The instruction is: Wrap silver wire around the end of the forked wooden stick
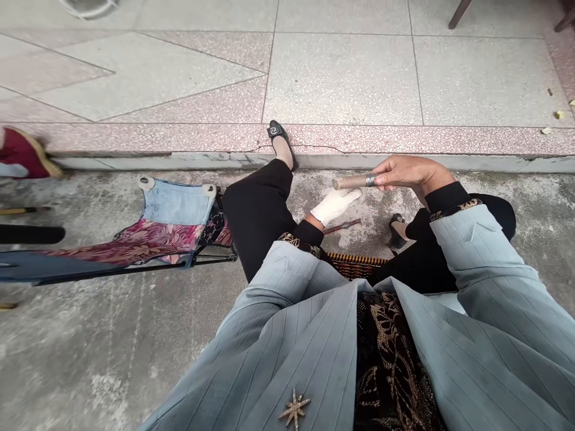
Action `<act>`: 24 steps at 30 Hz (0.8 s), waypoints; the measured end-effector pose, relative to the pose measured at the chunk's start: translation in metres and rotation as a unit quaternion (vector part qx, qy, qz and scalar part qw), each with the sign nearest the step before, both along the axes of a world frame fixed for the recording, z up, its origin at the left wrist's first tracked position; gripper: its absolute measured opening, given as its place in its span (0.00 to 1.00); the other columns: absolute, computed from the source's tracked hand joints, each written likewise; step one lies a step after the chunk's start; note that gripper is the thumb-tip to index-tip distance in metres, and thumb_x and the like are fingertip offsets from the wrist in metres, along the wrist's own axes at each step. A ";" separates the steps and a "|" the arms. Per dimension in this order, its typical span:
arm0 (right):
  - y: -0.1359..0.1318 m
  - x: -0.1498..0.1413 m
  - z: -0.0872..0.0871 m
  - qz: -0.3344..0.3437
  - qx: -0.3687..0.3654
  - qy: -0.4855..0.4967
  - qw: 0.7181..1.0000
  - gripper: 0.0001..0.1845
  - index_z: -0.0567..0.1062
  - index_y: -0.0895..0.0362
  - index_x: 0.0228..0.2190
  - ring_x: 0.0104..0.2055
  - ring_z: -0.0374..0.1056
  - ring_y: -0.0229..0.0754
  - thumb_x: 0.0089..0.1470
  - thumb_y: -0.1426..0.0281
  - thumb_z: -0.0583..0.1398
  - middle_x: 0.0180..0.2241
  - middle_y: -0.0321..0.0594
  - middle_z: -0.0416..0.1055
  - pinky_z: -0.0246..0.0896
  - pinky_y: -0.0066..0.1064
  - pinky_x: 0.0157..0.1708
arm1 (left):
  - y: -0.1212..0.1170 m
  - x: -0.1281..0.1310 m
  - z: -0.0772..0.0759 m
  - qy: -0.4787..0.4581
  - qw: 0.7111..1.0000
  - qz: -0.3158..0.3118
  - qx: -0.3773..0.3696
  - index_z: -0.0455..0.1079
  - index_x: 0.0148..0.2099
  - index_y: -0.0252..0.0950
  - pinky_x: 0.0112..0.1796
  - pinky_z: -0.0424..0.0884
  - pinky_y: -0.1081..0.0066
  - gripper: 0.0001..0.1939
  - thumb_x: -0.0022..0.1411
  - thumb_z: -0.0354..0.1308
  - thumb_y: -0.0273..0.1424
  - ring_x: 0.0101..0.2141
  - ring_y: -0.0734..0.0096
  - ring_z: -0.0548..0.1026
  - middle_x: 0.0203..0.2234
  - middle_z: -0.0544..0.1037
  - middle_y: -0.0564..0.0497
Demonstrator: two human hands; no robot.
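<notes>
Jacket (pixel 283 335) nearest; rod (pixel 353 182) in right hand (pixel 406 172) points left, axis crosswise.

Pink-grey tiled step (pixel 345 78), rough concrete floor (pixel 179 335) — folding chair (pixel 177 203)

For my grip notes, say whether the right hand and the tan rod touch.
Touching. The head view shows the right hand with thumb and fingers closed on one end of the tan rod.
</notes>
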State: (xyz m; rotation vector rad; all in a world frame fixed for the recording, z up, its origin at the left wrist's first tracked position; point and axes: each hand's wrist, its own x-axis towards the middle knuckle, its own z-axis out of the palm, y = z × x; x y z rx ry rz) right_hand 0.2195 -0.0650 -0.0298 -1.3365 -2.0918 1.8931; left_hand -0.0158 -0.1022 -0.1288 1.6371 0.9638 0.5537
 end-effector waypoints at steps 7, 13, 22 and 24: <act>-0.003 -0.005 -0.005 -0.065 0.010 -0.043 0.997 0.22 0.79 0.55 0.30 0.31 0.64 0.40 0.50 0.48 0.67 0.30 0.41 0.74 0.62 0.35 0.36 | 0.000 0.000 -0.003 0.036 0.997 -0.037 0.065 0.69 0.33 0.33 0.39 0.65 0.69 0.19 0.70 0.49 0.41 0.32 0.70 0.69 0.28 0.73 0.52; 0.007 -0.003 -0.014 -0.198 0.061 -0.067 0.976 0.22 0.77 0.57 0.30 0.29 0.64 0.40 0.55 0.49 0.65 0.30 0.43 0.74 0.61 0.34 0.34 | -0.005 0.005 -0.011 0.082 0.990 -0.074 0.092 0.73 0.39 0.34 0.42 0.66 0.69 0.18 0.73 0.47 0.38 0.37 0.66 0.73 0.34 0.78 0.48; 0.006 -0.025 -0.029 0.048 0.106 -0.416 0.902 0.18 0.79 0.61 0.31 0.33 0.69 0.48 0.61 0.57 0.63 0.33 0.52 0.75 0.58 0.39 0.34 | -0.005 -0.001 0.002 0.162 0.960 -0.115 0.199 0.75 0.41 0.35 0.43 0.65 0.67 0.17 0.73 0.47 0.37 0.38 0.63 0.74 0.34 0.78 0.47; 0.001 -0.029 -0.032 0.145 0.045 -0.392 0.908 0.19 0.78 0.61 0.26 0.28 0.66 0.43 0.61 0.58 0.64 0.28 0.48 0.74 0.57 0.38 0.33 | -0.001 -0.005 0.003 0.165 0.959 -0.112 0.201 0.75 0.42 0.35 0.42 0.66 0.67 0.17 0.73 0.48 0.37 0.37 0.63 0.74 0.34 0.78 0.48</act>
